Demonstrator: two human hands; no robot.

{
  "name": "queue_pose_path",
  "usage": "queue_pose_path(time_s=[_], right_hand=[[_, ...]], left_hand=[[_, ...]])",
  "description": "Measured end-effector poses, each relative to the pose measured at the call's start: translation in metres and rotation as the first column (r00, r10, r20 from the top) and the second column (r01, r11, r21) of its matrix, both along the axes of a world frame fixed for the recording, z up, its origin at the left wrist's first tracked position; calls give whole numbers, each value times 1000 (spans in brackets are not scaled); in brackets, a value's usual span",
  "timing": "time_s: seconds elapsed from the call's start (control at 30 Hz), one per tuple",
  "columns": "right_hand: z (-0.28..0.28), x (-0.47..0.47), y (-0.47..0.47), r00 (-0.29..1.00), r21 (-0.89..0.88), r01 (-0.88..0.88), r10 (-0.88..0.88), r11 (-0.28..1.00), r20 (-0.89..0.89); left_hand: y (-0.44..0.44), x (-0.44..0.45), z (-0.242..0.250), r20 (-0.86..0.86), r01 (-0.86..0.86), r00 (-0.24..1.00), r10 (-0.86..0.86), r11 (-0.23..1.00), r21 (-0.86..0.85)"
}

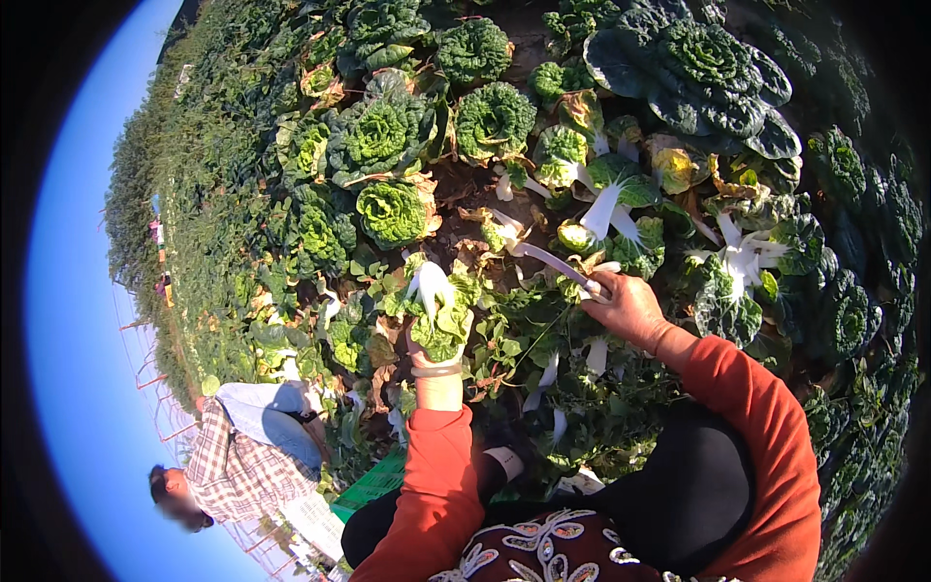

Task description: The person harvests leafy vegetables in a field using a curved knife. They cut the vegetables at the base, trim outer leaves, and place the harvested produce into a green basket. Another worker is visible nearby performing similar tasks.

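Observation:
My left hand point(429, 353), with a bangle at the wrist, holds a small leafy green vegetable head point(436, 298), its white stalks facing up. In my right hand point(629, 309) is the handle of a knife point(556, 260) with a curved blade. The blade's far end lies at a pale cut stalk base point(509, 234) close to the soil. Cut leaves with white stalks point(602, 211) lie beyond the knife, and more white-stalked leaves point(743, 254) lie to the right of my right hand.
Crinkled green heads point(494, 122) stand rooted ahead, with a large dark one point(702, 69) at upper right. A green plastic crate point(371, 484) is beside my left forearm. A person in a checked shirt point(240, 465) crouches at lower left. Small figures are far off at the field's left.

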State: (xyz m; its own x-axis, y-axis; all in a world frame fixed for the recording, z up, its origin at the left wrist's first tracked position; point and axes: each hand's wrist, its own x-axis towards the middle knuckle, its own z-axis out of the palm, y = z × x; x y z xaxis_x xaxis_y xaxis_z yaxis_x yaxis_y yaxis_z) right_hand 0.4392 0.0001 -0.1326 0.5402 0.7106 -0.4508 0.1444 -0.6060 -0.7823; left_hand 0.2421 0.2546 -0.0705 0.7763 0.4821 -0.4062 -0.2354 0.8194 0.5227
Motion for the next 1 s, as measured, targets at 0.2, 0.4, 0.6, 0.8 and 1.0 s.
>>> queue_pose_path(time_s=[0.2,0.4,0.6,0.8,1.0], right_hand=[[69,10,24,942,516,231,-57,825,-330],[135,1,19,845,605,219,161,765,-509],[115,0,2,426,310,481,91,820,-900],[101,3,-3,454,338,347,159,875,-877],[95,1,-4,764,301,384,-117,873,-635]], left_hand=[[-47,17,41,-142,134,987,-77,881,454],[-64,3,30,-117,178,979,-168,980,84],[-81,28,57,-308,338,922,-236,878,338],[-80,20,27,-409,363,906,-103,685,631],[-88,30,22,-587,506,807,-64,587,632]])
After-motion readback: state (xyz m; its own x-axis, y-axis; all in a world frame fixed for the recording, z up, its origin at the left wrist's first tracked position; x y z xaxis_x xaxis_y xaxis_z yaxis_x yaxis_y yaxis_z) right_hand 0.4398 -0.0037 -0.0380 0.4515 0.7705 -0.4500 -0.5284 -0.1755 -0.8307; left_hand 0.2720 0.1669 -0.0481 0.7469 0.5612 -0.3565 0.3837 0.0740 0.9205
